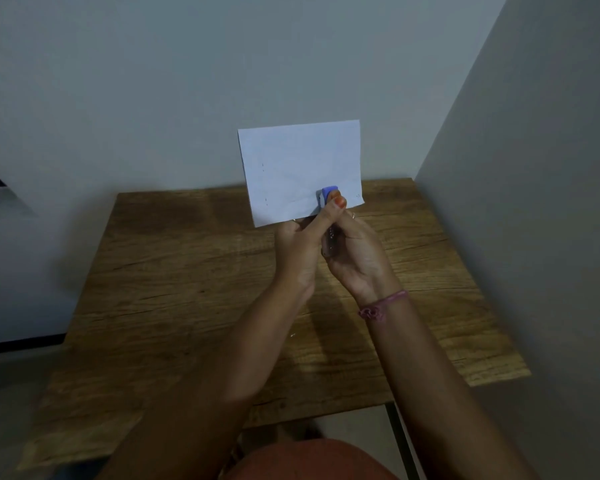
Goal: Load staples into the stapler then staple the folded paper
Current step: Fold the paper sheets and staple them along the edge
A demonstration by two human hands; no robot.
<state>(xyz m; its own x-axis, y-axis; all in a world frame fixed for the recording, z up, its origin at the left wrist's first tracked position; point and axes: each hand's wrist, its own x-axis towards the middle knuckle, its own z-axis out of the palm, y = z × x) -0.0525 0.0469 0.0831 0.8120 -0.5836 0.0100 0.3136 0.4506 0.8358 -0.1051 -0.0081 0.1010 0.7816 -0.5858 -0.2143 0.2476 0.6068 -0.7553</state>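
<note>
The folded white paper point(300, 168) stands upright above the far half of the wooden table point(174, 289). Small staple marks show near its left side and its lower right corner. A stapler with a blue head point(328, 195) bites the paper's bottom edge, and its metal body shows between my palms. My left hand point(298, 251) wraps the stapler from the left, with its thumb pressed on the blue head. My right hand point(359, 252) grips the stapler from the right, a pink thread band on its wrist. Whether my left fingers also pinch the paper is hidden.
A tiny shiny bit, perhaps a loose staple point(292, 335), lies on the table between my forearms. Grey walls close in behind the table and along its right side. My lap in reddish cloth point(312, 460) shows at the bottom edge.
</note>
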